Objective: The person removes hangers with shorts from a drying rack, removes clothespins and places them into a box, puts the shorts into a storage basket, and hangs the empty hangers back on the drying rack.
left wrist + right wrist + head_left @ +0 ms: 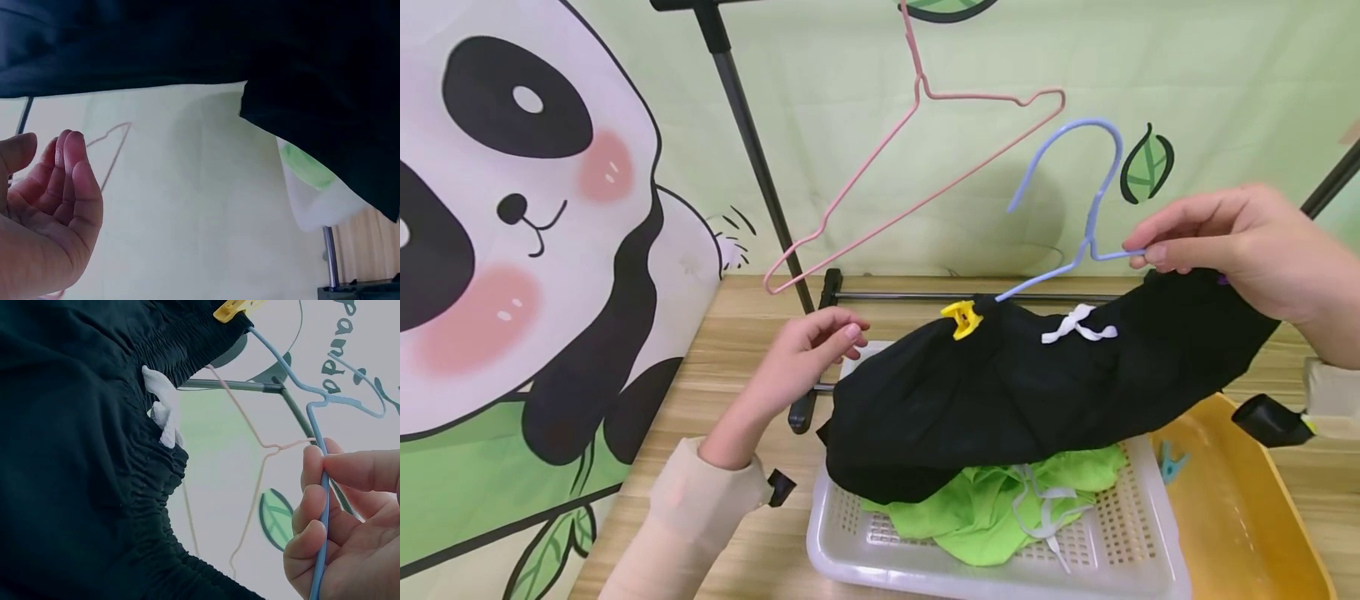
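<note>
My right hand [1247, 250] pinches one arm of a blue wire hanger [1120, 150], thumb against fingers in the right wrist view. Below it hang black shorts [1000, 400] with a gathered elastic waist and a white drawstring [1078, 323] tied in a bow. A yellow clothespin [962, 319] grips the waistband at the hanger's left end. Beside the right hand a bit of purple shows at the waistband, mostly hidden. My left hand [808, 358] hovers left of the shorts, fingers loosely bent and holding nothing; the left wrist view shows its bare palm [56, 231].
A pink hanger [880, 150] hangs behind, beside a black rack post [752, 142]. Under the shorts stands a white basket [1000, 583] with a lime-green garment [992, 517]. To its right, an orange tub [1247, 517] contains a teal clothespin [1171, 462]. A panda-print backdrop [685, 233] lines the wall.
</note>
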### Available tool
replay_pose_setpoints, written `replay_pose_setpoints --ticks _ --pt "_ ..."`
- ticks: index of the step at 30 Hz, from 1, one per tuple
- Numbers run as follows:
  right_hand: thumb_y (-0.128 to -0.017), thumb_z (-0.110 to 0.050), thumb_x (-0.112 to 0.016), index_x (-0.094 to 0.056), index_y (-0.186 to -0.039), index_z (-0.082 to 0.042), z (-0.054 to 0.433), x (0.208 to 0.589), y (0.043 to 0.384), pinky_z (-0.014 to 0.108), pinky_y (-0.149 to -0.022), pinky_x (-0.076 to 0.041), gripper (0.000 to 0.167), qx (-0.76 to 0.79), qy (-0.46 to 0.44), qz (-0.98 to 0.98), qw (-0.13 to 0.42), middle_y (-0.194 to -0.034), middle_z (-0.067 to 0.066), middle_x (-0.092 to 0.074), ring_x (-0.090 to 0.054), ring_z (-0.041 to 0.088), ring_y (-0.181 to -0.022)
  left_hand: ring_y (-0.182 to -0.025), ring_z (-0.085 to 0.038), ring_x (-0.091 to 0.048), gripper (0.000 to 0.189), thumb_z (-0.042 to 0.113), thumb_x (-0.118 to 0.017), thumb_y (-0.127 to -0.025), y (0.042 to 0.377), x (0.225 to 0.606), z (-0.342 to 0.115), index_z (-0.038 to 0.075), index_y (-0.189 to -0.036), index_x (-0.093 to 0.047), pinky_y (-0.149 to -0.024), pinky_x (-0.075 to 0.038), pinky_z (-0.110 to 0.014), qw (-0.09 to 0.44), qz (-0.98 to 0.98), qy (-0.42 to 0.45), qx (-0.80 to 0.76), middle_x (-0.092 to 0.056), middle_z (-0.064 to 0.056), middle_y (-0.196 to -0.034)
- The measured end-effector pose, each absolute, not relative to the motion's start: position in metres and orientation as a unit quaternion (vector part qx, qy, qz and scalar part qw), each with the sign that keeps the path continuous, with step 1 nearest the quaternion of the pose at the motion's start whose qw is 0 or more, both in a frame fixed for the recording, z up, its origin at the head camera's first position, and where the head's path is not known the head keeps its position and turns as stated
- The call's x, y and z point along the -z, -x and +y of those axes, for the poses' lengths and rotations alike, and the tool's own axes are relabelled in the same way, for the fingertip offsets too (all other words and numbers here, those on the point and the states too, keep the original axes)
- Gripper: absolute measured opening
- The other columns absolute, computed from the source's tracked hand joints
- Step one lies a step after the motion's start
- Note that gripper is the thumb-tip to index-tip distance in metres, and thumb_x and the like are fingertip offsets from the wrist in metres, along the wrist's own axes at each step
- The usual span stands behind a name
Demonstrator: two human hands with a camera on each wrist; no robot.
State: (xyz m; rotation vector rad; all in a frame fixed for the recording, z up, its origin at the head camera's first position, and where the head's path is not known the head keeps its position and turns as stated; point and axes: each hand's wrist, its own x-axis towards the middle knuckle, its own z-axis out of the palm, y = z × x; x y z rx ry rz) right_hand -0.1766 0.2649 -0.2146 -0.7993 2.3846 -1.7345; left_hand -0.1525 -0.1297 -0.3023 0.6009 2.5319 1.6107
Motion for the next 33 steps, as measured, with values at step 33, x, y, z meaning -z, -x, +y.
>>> replay_pose_setpoints --ticks 33 --pt "-0.084 -0.004 -0.056 -0.066 -0.087 -0.017 0.223 0.277 0.189 0.023 -0.053 -0.038 0.017 0.55 0.171 0.796 0.187 -0.072 -0.007 -0.062 -0.048 0.013 -0.061 -0.083 -0.015 -0.055 0.018 0.012 -0.058 -0.085 0.155 0.318 -0.111 0.006 -0.101 -0.06 -0.073 -0.047 -0.026 0.088 0.858 -0.259 -0.434 -0.062 -0.006 -0.092"
